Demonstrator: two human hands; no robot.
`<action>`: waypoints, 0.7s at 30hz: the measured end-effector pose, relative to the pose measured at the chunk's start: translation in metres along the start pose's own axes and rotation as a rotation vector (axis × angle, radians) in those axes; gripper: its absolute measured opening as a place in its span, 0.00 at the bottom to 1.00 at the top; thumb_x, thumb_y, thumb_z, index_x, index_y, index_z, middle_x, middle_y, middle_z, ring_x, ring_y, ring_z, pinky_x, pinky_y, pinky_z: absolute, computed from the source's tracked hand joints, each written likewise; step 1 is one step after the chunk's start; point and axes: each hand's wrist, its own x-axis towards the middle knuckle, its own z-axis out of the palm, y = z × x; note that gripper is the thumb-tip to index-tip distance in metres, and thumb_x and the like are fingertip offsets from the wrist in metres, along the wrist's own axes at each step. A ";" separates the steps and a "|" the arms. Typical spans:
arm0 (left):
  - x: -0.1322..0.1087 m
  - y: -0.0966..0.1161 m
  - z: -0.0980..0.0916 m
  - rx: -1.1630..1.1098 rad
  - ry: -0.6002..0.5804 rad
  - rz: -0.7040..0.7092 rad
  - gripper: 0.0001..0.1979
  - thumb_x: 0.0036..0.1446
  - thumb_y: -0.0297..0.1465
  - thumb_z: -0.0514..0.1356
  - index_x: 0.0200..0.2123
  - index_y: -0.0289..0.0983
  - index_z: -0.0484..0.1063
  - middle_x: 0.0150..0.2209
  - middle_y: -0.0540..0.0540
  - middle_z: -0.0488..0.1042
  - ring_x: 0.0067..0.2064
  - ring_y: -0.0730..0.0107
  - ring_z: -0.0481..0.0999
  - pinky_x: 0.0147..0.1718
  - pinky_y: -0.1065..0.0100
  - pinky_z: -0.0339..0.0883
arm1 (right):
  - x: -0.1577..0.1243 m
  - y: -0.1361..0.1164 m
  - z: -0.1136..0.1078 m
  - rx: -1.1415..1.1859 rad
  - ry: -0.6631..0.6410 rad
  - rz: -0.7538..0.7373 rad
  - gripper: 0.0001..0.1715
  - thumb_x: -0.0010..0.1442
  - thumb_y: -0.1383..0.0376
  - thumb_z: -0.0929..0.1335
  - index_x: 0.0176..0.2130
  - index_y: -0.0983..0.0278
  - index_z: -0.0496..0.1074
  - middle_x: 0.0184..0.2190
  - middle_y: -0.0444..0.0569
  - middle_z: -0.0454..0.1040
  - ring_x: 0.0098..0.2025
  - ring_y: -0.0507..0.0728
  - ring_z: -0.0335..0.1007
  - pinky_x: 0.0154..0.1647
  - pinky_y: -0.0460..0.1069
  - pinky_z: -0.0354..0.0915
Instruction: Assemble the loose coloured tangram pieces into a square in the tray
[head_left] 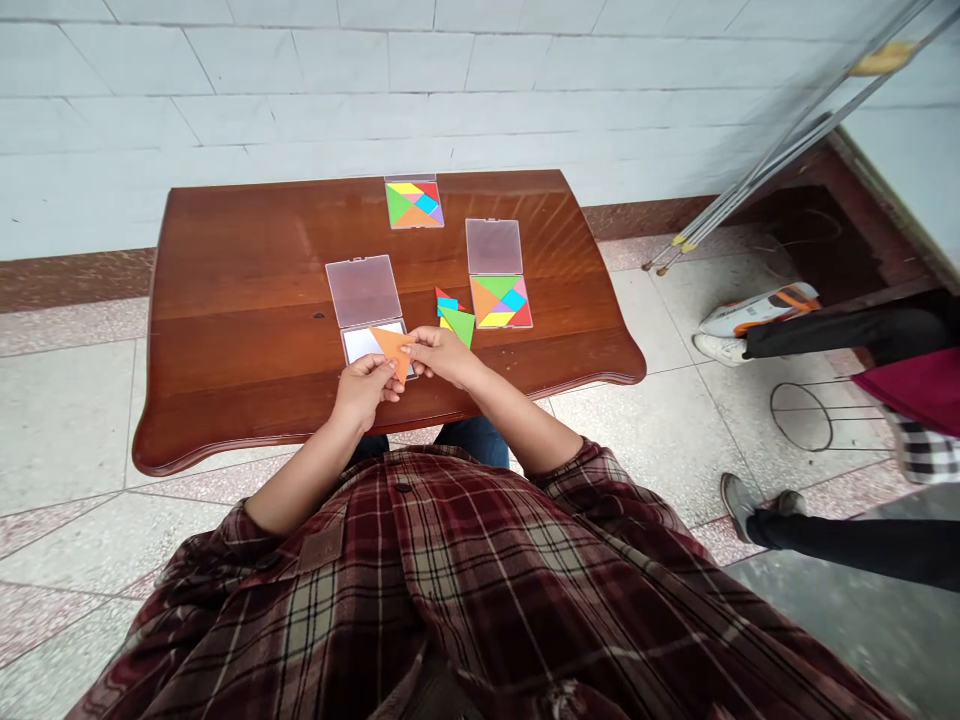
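An orange triangular tangram piece (391, 348) is pinched between my left hand (363, 388) and my right hand (442, 355). Both hands are closed on its edges. Beneath it lies an opened clear tangram case (365, 292), its white base (360, 345) partly covered by the piece and my fingers. Just beyond my right hand are loose tangram pieces: a green triangle (459, 325), a blue piece (447, 305) and a red piece (441, 294). A bit of yellow shows under the green one.
To the right sits an open case with a filled tangram (501, 302); another filled tangram (415, 205) lies at the back of the wooden table (247, 300). Crutches (780, 150) lean by the wall. A wire ring stand (802, 416) and people's legs (847, 540) are at the right.
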 end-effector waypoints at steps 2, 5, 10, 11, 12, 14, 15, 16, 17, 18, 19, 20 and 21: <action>0.003 0.003 0.000 0.003 0.022 -0.013 0.12 0.51 0.33 0.68 0.27 0.34 0.68 0.20 0.53 0.71 0.20 0.80 0.70 0.19 0.78 0.62 | 0.008 0.004 0.009 0.032 0.037 -0.003 0.06 0.63 0.71 0.67 0.34 0.63 0.65 0.16 0.33 0.63 0.18 0.45 0.60 0.18 0.39 0.55; 0.010 0.008 -0.003 0.019 0.068 -0.035 0.08 0.53 0.28 0.65 0.30 0.35 0.66 0.19 0.53 0.71 0.19 0.79 0.71 0.19 0.78 0.63 | 0.026 0.012 0.016 0.033 0.110 -0.017 0.09 0.60 0.72 0.68 0.37 0.62 0.63 0.19 0.32 0.65 0.18 0.46 0.61 0.18 0.40 0.56; 0.027 0.007 -0.023 0.217 0.156 0.077 0.10 0.52 0.26 0.62 0.39 0.37 0.66 0.23 0.55 0.72 0.20 0.76 0.72 0.19 0.76 0.63 | 0.053 0.025 0.011 -0.168 0.176 -0.054 0.08 0.59 0.70 0.68 0.37 0.61 0.64 0.23 0.34 0.66 0.20 0.46 0.63 0.23 0.42 0.59; 0.031 0.005 -0.030 0.295 0.176 0.127 0.09 0.52 0.28 0.61 0.38 0.37 0.67 0.23 0.55 0.72 0.20 0.76 0.72 0.19 0.75 0.62 | 0.057 0.028 0.009 -0.213 0.178 -0.063 0.08 0.59 0.69 0.69 0.38 0.62 0.64 0.24 0.34 0.66 0.20 0.46 0.63 0.24 0.42 0.60; 0.034 0.002 -0.036 0.381 0.197 0.171 0.08 0.52 0.29 0.61 0.37 0.37 0.68 0.24 0.54 0.72 0.20 0.75 0.71 0.21 0.74 0.63 | 0.060 0.030 0.008 -0.249 0.171 -0.066 0.08 0.59 0.69 0.69 0.38 0.62 0.65 0.24 0.35 0.66 0.21 0.46 0.64 0.26 0.43 0.60; 0.038 -0.003 -0.049 0.542 0.244 0.283 0.06 0.53 0.31 0.60 0.36 0.37 0.70 0.28 0.51 0.74 0.24 0.72 0.73 0.28 0.69 0.68 | 0.064 0.032 0.006 -0.302 0.156 -0.053 0.06 0.60 0.68 0.68 0.40 0.62 0.66 0.26 0.36 0.66 0.22 0.47 0.64 0.27 0.44 0.61; 0.038 -0.006 -0.054 0.622 0.265 0.341 0.06 0.53 0.31 0.58 0.36 0.37 0.71 0.30 0.49 0.75 0.28 0.70 0.75 0.33 0.67 0.69 | 0.065 0.031 0.006 -0.330 0.154 -0.049 0.06 0.60 0.68 0.67 0.40 0.62 0.67 0.26 0.37 0.67 0.23 0.47 0.65 0.28 0.44 0.62; 0.039 -0.008 -0.058 0.699 0.281 0.403 0.07 0.55 0.32 0.57 0.36 0.37 0.72 0.33 0.47 0.76 0.32 0.67 0.76 0.37 0.65 0.70 | 0.066 0.030 0.007 -0.363 0.158 -0.049 0.07 0.60 0.68 0.67 0.41 0.62 0.67 0.26 0.38 0.67 0.24 0.48 0.65 0.29 0.45 0.62; 0.038 -0.010 -0.062 0.777 0.286 0.463 0.09 0.56 0.32 0.56 0.37 0.37 0.73 0.35 0.46 0.77 0.36 0.64 0.76 0.41 0.63 0.69 | 0.066 0.029 0.007 -0.402 0.168 -0.053 0.08 0.61 0.67 0.67 0.42 0.62 0.68 0.27 0.38 0.68 0.25 0.49 0.66 0.31 0.45 0.63; 0.037 -0.012 -0.064 0.853 0.285 0.519 0.10 0.57 0.32 0.54 0.38 0.37 0.73 0.36 0.44 0.77 0.39 0.61 0.76 0.43 0.61 0.68 | 0.065 0.027 0.007 -0.445 0.182 -0.058 0.09 0.61 0.67 0.67 0.43 0.62 0.68 0.28 0.39 0.69 0.27 0.50 0.67 0.32 0.46 0.63; 0.037 -0.014 -0.066 0.923 0.279 0.567 0.11 0.58 0.32 0.53 0.39 0.37 0.73 0.37 0.43 0.76 0.41 0.59 0.76 0.44 0.60 0.68 | 0.064 0.024 0.006 -0.490 0.198 -0.065 0.10 0.61 0.67 0.67 0.45 0.63 0.68 0.30 0.41 0.70 0.29 0.51 0.68 0.35 0.46 0.64; 0.036 -0.016 -0.067 0.985 0.268 0.604 0.12 0.59 0.32 0.52 0.39 0.36 0.73 0.37 0.42 0.76 0.42 0.58 0.75 0.45 0.60 0.67 | 0.063 0.022 0.006 -0.537 0.216 -0.075 0.12 0.61 0.67 0.67 0.47 0.63 0.69 0.32 0.42 0.72 0.32 0.52 0.69 0.37 0.47 0.64; 0.036 -0.018 -0.068 1.038 0.259 0.633 0.12 0.59 0.32 0.52 0.40 0.36 0.73 0.37 0.41 0.75 0.42 0.57 0.75 0.44 0.60 0.67 | 0.060 0.019 0.006 -0.585 0.236 -0.084 0.13 0.62 0.68 0.66 0.48 0.64 0.69 0.34 0.44 0.73 0.35 0.53 0.70 0.40 0.48 0.65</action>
